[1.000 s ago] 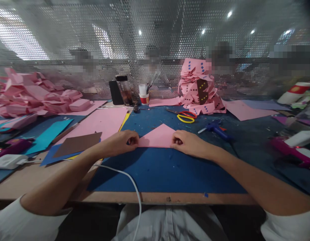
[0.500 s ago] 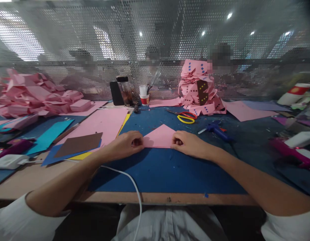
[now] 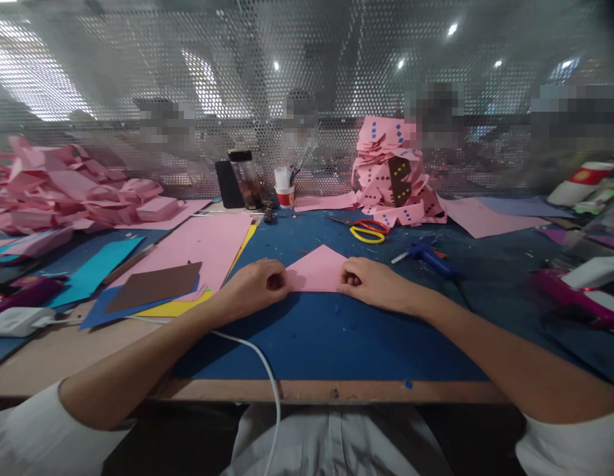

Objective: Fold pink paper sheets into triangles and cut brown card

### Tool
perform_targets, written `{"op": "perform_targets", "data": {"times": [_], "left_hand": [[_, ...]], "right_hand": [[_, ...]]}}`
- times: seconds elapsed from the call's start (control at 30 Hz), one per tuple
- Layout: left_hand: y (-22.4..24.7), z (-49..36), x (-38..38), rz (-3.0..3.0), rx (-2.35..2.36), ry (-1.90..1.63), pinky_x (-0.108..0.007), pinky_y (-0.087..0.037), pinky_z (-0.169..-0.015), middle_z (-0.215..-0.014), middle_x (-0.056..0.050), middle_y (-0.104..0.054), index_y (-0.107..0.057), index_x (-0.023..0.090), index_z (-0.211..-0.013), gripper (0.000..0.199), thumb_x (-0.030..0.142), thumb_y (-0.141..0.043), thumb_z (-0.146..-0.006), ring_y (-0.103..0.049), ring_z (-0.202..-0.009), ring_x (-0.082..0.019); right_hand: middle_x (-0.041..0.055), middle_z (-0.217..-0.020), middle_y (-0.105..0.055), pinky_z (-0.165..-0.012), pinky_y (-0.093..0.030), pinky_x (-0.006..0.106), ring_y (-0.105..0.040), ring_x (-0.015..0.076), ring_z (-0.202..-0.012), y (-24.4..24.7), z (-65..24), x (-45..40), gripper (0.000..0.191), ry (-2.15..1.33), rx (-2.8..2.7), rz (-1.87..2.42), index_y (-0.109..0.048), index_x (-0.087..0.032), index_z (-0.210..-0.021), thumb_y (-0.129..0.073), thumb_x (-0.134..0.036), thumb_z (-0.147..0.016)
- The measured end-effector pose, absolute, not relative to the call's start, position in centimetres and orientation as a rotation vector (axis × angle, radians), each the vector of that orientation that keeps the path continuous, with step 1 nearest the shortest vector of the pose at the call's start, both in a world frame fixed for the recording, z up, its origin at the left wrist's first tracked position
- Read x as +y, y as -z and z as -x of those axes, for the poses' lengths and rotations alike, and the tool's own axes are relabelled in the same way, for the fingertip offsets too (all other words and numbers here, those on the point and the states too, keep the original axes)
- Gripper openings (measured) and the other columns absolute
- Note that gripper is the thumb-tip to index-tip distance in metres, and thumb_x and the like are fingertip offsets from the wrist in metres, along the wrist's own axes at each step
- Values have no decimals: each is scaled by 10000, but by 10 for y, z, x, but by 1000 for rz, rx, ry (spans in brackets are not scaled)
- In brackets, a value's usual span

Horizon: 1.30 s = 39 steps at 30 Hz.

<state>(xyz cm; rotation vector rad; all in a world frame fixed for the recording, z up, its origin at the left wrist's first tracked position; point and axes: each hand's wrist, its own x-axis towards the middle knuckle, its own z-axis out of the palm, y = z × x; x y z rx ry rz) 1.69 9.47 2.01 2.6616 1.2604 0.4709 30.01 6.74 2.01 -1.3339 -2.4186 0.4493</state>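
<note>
A pink paper triangle [image 3: 317, 271] lies on the blue mat, its point facing away from me and its long straight edge towards me. My left hand [image 3: 268, 283] pinches the left corner with curled fingers. At the right corner, my right hand [image 3: 357, 280] is closed on the paper in the same way. The fingertips are partly hidden behind the knuckles. Beyond my right hand lie scissors [image 3: 368, 233] with red and yellow handles, and a blue glue gun [image 3: 429, 256].
Pink folded pieces [image 3: 63, 185] are heaped at the far left. A stacked pink paper model [image 3: 379, 175] stands at the back, near a paper cup [image 3: 286, 196]. Coloured sheets [image 3: 155, 287] lie left of my hands. A white cable [image 3: 260, 354] crosses the front edge.
My left hand has shifted slightly to the right along the triangle's edge. My right hand has barely moved, and both still hold the paper.
</note>
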Motion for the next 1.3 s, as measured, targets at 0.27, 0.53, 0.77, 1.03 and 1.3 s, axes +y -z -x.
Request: {"op": "perform_targets", "data": {"times": [0.27, 0.53, 0.77, 1.03, 1.3], "left_hand": [[-24, -13, 96, -2551, 1271, -408, -264, -409, -645, -763, -17, -637, -602, 196, -807, 120, 299, -541, -808, -572, -694, -161], [-29, -11, 96, -2505, 1279, -364, -257, -411, -636, -768, -9, -640, -630, 193, -842, 126, 249, -534, -782, -573, -686, -158], [-28, -6, 100, -2497, 1257, -329, -263, -415, -640, -764, -3, -638, -635, 199, -842, 127, 232, -530, -779, -584, -690, -163], [-33, -2, 101, -2467, 1267, -270, -268, -421, -659, -793, 2, -642, -647, 206, -860, 153, 228, -524, -773, -590, -719, -167], [-31, 9, 108, -2437, 1285, -224, -261, -421, -648, -778, 11, -647, -645, 218, -860, 152, 243, -532, -762, -595, -707, -165]], "right_hand": [[41, -914, -652, -707, -408, 272, -580, 163, -821, -21, -299, 67, 107, -458, -2410, 1349, -623, -190, -849, -629, -289, -890], [33, -900, -649, -702, -408, 274, -575, 161, -810, -22, -299, 67, 100, -459, -2408, 1355, -621, -191, -840, -632, -282, -881], [40, -917, -652, -706, -411, 277, -577, 165, -818, -21, -299, 67, 104, -459, -2413, 1347, -627, -192, -855, -625, -291, -888], [37, -903, -647, -708, -405, 271, -573, 162, -813, -23, -299, 66, 103, -453, -2410, 1353, -623, -189, -840, -627, -281, -885], [35, -907, -647, -700, -401, 270, -574, 160, -806, -20, -300, 68, 101, -458, -2407, 1352, -623, -191, -848, -627, -284, -885]]}}
